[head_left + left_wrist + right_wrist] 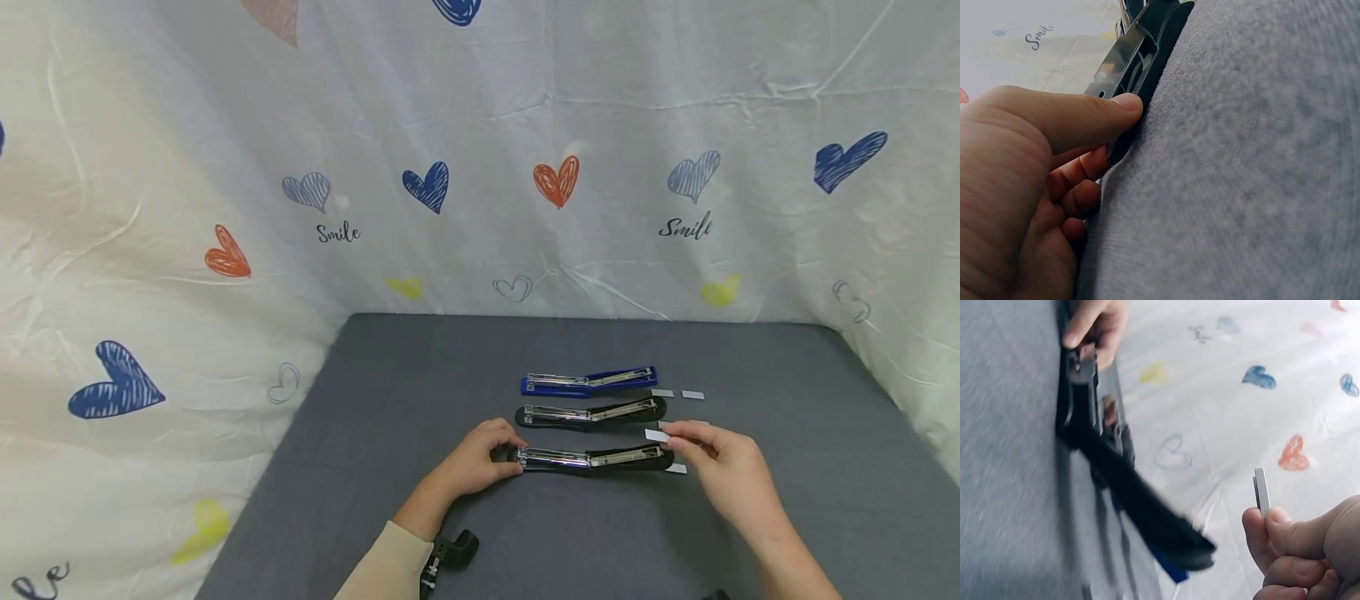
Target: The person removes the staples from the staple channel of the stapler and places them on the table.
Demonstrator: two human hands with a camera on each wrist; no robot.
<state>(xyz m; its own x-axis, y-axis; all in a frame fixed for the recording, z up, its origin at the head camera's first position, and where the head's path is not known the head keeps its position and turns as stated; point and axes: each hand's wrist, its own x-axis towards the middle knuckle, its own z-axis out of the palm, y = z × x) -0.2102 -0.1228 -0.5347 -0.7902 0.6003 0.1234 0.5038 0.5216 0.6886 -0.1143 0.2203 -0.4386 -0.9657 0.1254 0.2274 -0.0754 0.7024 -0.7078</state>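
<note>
Nearest of three opened staplers is a black one (pixel 555 472), its cover swung up to the right and its metal tray facing up. My left hand (pixel 474 460) grips its left end, thumb (pixel 1125 106) on the near side and fingers around the far side. Between the thumb and fingertips of my right hand (pixel 727 471) is a short strip of staples (pixel 655 435), seen edge-on in the right wrist view (pixel 1262 490). That hand hovers near the raised right end of this stapler, and the strip is apart from its tray.
Behind lie a second black stapler (pixel 555 423) and a blue stapler (pixel 555 392), both opened likewise. More staple strips (pixel 693 395) rest on the grey table (pixel 420 375) by the staplers' right ends, one (pixel 677 469) partly under the right hand. A heart-print curtain (pixel 480 242) borders the table.
</note>
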